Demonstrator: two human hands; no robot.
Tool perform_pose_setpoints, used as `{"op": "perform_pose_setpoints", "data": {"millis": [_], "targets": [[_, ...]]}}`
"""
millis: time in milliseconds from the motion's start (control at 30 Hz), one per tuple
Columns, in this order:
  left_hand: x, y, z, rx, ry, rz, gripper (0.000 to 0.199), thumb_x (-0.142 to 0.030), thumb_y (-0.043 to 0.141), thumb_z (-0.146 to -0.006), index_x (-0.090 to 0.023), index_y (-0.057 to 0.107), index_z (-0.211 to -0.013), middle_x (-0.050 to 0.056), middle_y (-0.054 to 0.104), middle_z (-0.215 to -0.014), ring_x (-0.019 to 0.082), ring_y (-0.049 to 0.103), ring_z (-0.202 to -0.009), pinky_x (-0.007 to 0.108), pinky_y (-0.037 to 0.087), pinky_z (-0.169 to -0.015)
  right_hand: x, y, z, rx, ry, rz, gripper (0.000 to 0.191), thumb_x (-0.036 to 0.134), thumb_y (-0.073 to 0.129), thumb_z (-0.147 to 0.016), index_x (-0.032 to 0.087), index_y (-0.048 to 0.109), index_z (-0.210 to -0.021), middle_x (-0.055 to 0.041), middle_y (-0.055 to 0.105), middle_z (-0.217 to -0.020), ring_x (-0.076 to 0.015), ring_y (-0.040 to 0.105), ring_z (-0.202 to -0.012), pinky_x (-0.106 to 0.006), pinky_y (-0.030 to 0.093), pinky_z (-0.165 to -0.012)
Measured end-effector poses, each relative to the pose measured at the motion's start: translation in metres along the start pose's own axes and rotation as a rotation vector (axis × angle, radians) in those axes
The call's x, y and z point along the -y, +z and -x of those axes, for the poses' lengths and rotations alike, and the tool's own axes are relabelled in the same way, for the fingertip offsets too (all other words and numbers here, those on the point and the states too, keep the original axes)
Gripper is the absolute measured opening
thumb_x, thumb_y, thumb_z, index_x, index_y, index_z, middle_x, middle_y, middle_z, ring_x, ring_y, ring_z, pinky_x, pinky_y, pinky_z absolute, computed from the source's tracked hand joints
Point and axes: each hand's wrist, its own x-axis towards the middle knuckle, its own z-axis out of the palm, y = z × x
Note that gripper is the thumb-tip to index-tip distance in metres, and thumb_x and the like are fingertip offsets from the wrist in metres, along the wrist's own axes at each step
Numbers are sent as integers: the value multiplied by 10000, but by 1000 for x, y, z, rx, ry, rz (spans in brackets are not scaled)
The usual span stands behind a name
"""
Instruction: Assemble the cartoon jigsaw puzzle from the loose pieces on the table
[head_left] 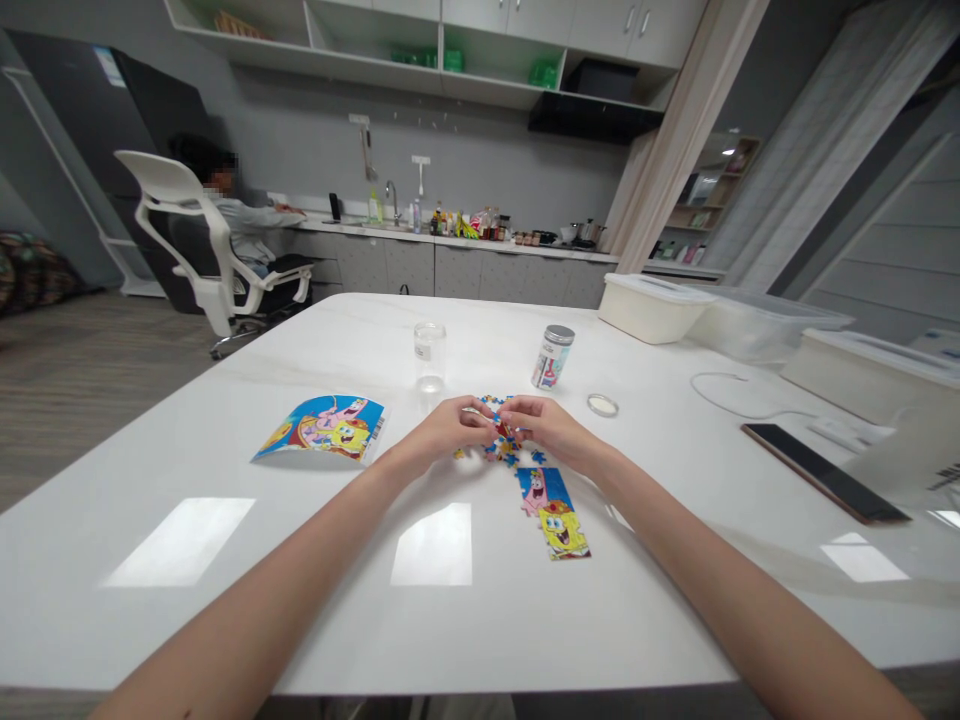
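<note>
My left hand (455,425) and my right hand (550,425) meet over a pile of loose puzzle pieces (510,458) at the middle of the white table. Both hands have fingers bent and pinched near a small red piece (502,430) between them; which fingers grip it is too small to tell. Just below my right hand lies a joined puzzle section (555,512) showing a pink and a yellow cartoon figure. To the left, a curved picture sheet (326,428) shows similar figures.
An open clear jar (430,358) and a silver-lidded can (553,357) stand behind my hands. A round lid (602,405) lies right of them. Farther right are a dark phone (823,472), a white cable and storage boxes (652,308). A person sits at the far-left counter.
</note>
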Motion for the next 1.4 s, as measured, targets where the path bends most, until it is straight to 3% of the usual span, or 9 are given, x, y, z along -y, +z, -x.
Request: {"op": "perform_pose_setpoints", "data": {"millis": [167,400,733,867,1033,1133,1267,1400], "targets": [[-2,-1,1,-45,1,12,226,-170,746,-654,-156,600,-826,6,694,-731,111,629,-601,226,437,-586,2,0,0,-6,17,-45,288,421,803,-643,176,703,-756,-9,663,-736,-111,548,-668,-254,414,-635],[-6,-1,2,-48,12,-13,216,-144,726,-662,-143,598,-836,6,686,-711,108,633,-625,224,447,-622,1,-4,1,25,-32,31,281,369,827,-610,173,696,-762,12,654,-713,-82,498,-592,-244,384,-592],[-5,-3,0,3,49,-64,325,-324,777,-641,-163,599,-859,6,677,-678,139,642,-666,243,437,-630,2,-3,2,32,-47,130,268,367,798,-642,169,668,-767,-6,683,-718,-89,515,-587,-240,371,-569],[-4,-11,-2,9,23,-128,320,-294,764,-627,-169,594,-867,5,695,-691,145,647,-659,241,433,-610,0,-11,-4,-62,-56,184,229,378,721,-719,169,662,-791,-1,656,-706,-100,543,-603,-226,390,-548],[-10,-22,4,252,-105,-316,328,-266,775,-594,-173,584,-843,29,736,-709,172,680,-689,247,454,-617,-4,-31,-14,-226,-123,504,116,271,594,-812,165,642,-813,-20,664,-720,-121,567,-599,-233,429,-550],[-10,-24,6,307,-130,-391,296,-236,756,-586,-175,577,-813,22,734,-689,177,685,-693,250,467,-624,-6,-40,-13,-304,-219,827,114,217,549,-833,166,648,-806,-37,692,-769,-143,604,-680,-251,451,-646],[-3,-27,-1,182,-41,-525,286,-178,737,-543,-163,590,-788,-7,682,-666,147,634,-625,234,447,-579,-6,-48,-10,-336,-282,1176,145,192,521,-839,171,665,-829,-56,712,-836,-170,611,-744,-268,416,-679],[-6,-27,-4,48,136,-629,254,-237,726,-613,-154,626,-831,-25,593,-679,114,552,-595,223,410,-556,-2,-54,-8,-343,-253,1269,165,192,512,-841,169,676,-838,-65,709,-841,-175,607,-738,-265,399,-660]]}}
